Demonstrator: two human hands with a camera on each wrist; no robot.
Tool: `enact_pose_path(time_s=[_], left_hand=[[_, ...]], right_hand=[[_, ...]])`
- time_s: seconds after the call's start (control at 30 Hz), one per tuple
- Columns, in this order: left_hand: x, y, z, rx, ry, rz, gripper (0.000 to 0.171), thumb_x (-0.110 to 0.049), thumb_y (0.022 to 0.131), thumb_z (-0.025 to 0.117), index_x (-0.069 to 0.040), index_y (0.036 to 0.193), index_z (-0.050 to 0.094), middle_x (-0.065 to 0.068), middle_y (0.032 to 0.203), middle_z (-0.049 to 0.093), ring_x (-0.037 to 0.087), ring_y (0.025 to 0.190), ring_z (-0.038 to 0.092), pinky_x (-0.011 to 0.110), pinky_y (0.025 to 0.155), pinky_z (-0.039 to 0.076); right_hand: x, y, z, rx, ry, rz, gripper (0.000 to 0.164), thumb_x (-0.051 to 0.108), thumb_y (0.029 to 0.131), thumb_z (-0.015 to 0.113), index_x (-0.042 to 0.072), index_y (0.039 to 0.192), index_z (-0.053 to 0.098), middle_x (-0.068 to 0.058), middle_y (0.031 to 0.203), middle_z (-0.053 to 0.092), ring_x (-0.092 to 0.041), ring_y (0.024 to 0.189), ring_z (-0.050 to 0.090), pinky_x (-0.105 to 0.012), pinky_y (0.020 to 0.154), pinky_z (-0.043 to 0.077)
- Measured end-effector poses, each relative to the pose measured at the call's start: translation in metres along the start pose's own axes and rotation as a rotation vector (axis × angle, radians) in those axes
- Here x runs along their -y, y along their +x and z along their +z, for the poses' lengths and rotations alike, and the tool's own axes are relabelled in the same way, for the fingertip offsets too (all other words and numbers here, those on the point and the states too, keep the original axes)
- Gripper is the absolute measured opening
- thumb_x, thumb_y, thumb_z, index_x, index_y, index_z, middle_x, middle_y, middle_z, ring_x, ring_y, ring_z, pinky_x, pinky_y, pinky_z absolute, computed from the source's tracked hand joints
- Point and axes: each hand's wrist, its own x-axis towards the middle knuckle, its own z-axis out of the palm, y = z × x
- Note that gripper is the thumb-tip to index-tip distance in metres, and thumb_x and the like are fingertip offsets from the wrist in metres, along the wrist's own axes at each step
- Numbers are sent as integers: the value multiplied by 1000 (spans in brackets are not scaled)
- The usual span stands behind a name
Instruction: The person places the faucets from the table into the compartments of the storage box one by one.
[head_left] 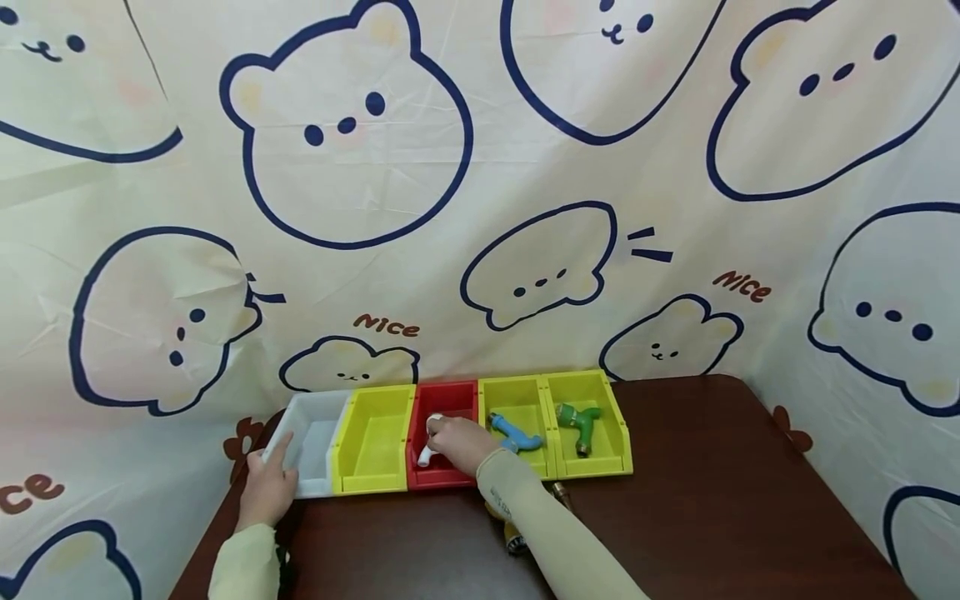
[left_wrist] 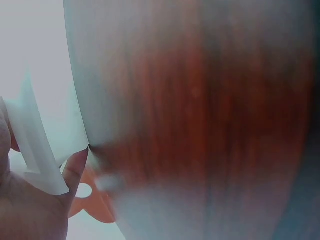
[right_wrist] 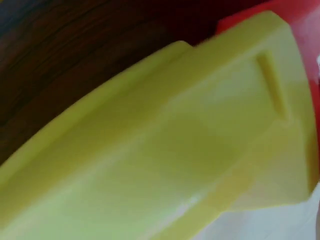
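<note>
At the left end of a row of bins, my left hand [head_left: 266, 492] grips the side wall of the white bin [head_left: 313, 477]. In the left wrist view that wall [left_wrist: 37, 140] passes between thumb and fingers. My right hand [head_left: 467, 446] reaches into the red bin [head_left: 450, 477] and pinches a white tap [head_left: 425, 456], partly hidden behind the fingers. To the right, a blue tap [head_left: 517, 433] lies in one yellow bin [head_left: 517, 392] and a green tap [head_left: 583, 425] in another. The right wrist view is mostly filled by a yellow bin [right_wrist: 200, 125].
Another yellow bin [head_left: 375, 433] stands between the white and red ones. A yellow and dark fitting [head_left: 514, 540] and a brass-coloured piece [head_left: 561, 495] lie partly under the right forearm on the brown table [head_left: 712, 500]. A patterned curtain [head_left: 525, 183] hangs behind the bins.
</note>
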Motion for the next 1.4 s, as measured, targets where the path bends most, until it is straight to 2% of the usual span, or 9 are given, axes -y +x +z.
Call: enact_pose_path(time_s=[0.1,0.23,0.5,0.77,1.2,1.4], left_hand=[[3,-1,0,2,4,3,68,-8,100,40,-7,165,19,39,148,16,54,110,48,64,89,46],[6,-3,1,11,4,11,68,-8,100,40,-6,164,19,39,148,15,53,110,49,63,88,46],[4,-1,0,-5,5,30,67,-8,100,40,-7,164,20,39,148,16,52,109,50,62,87,46],[1,-3,0,-5,2,-7,69,-7,98,40,-7,164,21,38,149,16,54,113,47,64,91,45],[2,-4,0,-15,8,-5,68,-8,98,40,-8,164,21,38,149,15,54,113,47,64,90,45],[0,-3,0,-12,12,2,68,-7,99,39,-7,164,21,38,149,14,55,114,47,64,91,44]], right_hand=[[4,0,3,21,-36,-9,22,23,92,77,29,112,81,6,114,67,-5,100,66,-16,87,55],[5,0,8,40,-27,9,24,23,91,78,29,114,81,6,115,68,-5,99,66,-17,88,55],[3,2,14,21,-15,13,22,23,90,79,29,112,81,6,112,69,-5,94,67,-17,86,56],[3,2,11,66,13,33,24,21,91,78,30,113,81,6,112,69,-5,94,67,-17,87,55],[-3,6,16,84,147,55,29,18,89,81,29,116,81,7,112,69,-4,92,66,-18,88,55],[-5,8,13,109,224,103,32,19,89,81,28,119,80,6,110,70,-6,90,67,-20,88,56]])
